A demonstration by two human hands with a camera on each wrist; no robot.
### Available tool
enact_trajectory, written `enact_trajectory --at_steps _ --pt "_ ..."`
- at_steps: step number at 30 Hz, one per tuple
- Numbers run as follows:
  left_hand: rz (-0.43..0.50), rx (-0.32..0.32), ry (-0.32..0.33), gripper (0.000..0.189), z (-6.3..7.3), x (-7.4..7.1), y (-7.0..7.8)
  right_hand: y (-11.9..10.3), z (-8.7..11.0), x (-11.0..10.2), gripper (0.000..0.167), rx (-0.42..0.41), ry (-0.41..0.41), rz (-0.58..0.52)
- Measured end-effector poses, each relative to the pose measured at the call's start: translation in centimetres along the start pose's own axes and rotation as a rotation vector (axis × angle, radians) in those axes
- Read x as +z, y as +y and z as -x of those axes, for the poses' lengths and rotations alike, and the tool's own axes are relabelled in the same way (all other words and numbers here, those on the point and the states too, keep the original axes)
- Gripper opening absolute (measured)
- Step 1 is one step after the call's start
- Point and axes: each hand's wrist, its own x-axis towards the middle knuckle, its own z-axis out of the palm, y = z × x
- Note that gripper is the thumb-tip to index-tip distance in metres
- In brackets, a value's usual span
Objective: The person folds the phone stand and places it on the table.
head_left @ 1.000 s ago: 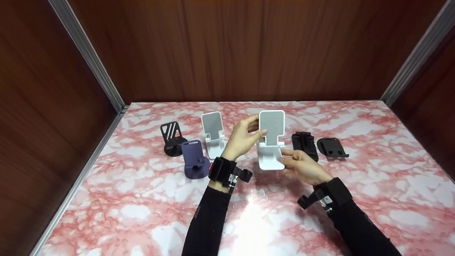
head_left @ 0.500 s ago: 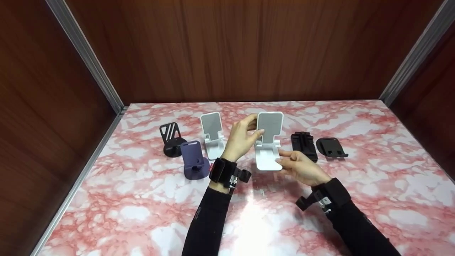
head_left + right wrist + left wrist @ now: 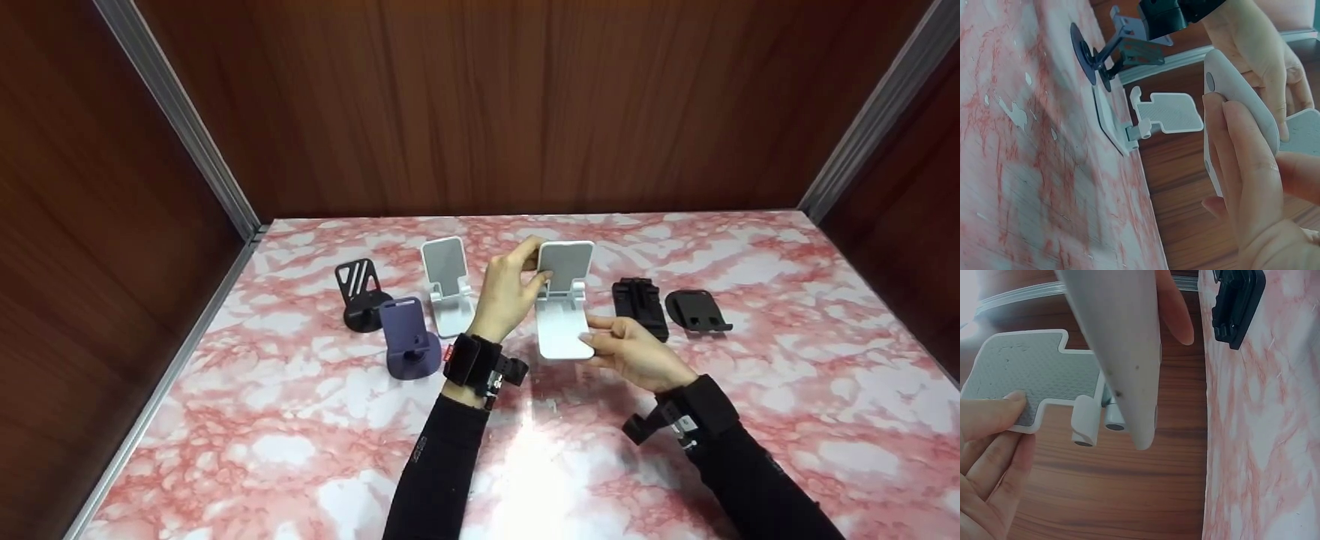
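Panel (image 3: 568, 262) of the white stand (image 3: 562, 307) has tilted; left hand (image 3: 506, 294) pinches its left edge, right hand (image 3: 636, 351) grips base (image 3: 561, 336) at right edge; gap divides stand from black holder (image 3: 637, 304).

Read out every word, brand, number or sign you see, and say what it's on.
No text here can be read.
Left sleeve: pale marks like lettering, too small and blurred.
Red tag on the left wristband: too small.
Pale patch by the right wristband: too small to tell.
Held white stand: nothing readable.
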Motion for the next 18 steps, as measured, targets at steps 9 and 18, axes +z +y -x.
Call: enact_trajectory --at_steps 9,18 --pt "-0.049 0.065 0.033 0.029 0.07 0.12 0.16 -0.23 0.08 -0.17 0.052 -0.005 0.012 0.011" --pt "-0.06 0.127 0.053 0.027 0.14 0.45 0.39 -0.78 0.33 -0.43 0.054 -0.022 0.047 0.036"
